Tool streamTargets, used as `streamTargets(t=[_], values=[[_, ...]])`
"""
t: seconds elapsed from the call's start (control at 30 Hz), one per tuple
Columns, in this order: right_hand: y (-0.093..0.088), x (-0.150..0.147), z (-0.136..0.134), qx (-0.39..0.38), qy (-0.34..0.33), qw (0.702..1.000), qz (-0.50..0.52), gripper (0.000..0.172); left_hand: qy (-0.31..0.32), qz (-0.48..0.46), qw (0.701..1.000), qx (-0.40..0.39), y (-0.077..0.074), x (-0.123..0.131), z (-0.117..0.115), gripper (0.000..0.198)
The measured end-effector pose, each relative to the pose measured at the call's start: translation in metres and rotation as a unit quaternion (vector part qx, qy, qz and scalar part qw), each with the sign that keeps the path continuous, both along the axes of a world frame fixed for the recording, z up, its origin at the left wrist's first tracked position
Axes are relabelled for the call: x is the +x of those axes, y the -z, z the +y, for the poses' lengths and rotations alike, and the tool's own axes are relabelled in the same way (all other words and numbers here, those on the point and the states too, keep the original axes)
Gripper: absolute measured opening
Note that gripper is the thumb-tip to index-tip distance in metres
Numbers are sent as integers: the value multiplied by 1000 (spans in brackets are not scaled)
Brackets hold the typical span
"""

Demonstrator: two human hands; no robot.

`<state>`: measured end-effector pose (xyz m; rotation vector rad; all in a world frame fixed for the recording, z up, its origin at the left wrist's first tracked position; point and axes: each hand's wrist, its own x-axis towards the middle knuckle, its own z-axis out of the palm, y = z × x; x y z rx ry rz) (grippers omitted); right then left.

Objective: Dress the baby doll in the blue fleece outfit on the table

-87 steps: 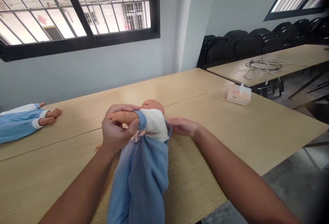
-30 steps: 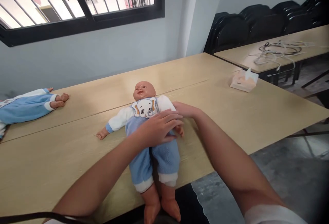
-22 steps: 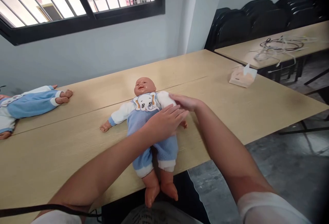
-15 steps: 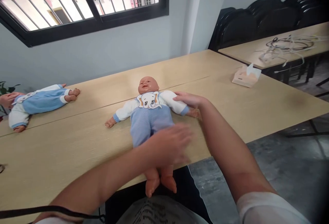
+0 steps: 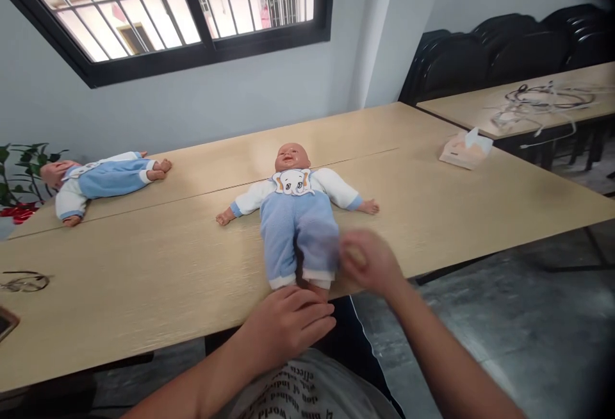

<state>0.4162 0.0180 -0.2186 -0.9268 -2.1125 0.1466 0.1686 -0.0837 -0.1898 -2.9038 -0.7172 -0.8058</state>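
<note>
A baby doll (image 5: 300, 227) lies on its back on the table, head toward the window and arms spread. It wears a blue and white suit with an elephant bib (image 5: 294, 182). My left hand (image 5: 293, 320) is closed over the doll's feet at the table's front edge and hides most of them. Just right of the doll's leg is my right hand (image 5: 369, 262), its fingers bent and smeared by motion. Whether those fingers touch the trouser leg I cannot tell.
Another similar doll (image 5: 113, 179) lies at the far left near a plant (image 5: 29, 172). Glasses (image 5: 26, 281) and a dark-screened object (image 5: 6, 323) are at the left edge. A tissue box (image 5: 464, 152) stands right; cables (image 5: 542, 102) cover part of another table, with stacked black chairs (image 5: 451, 63) behind.
My right hand has left the doll's arm and come down beside its leg. My left hand has moved from above the legs down onto the feet. The view has shifted left.
</note>
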Motion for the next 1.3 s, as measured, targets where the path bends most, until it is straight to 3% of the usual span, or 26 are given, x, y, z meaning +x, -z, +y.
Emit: streamTargets(t=[0.1, 0.2, 0.53, 0.7, 0.83, 1.03, 1.2, 1.3], values=[[24, -18, -60, 24, 5, 1000, 15, 20, -19, -44, 999, -4, 7, -7, -8, 20], [36, -31, -79, 13, 47, 998, 30, 21, -22, -87, 996, 4, 17, -12, -12, 23], [38, -34, -70, -26, 61, 996, 55, 14, -4, -176, 984, 13, 36, -18, -12, 28], [38, -46, -73, 11, 91, 994, 53, 16, -17, -190, 982, -1, 42, -20, -13, 26], [42, -52, -85, 45, 65, 995, 61, 18, -30, -201, 979, 16, 45, -20, -12, 30], [46, -49, -97, 14, 73, 993, 91, 19, -35, -162, 986, 12, 37, -15, -10, 23], [27, -41, -86, -18, 16, 997, 68, 38, -13, -60, 998, 14, 24, -10, -4, 18], [14, -36, -72, -53, -39, 998, 11, 33, -22, -42, 999, 27, 21, -5, 2, 16]])
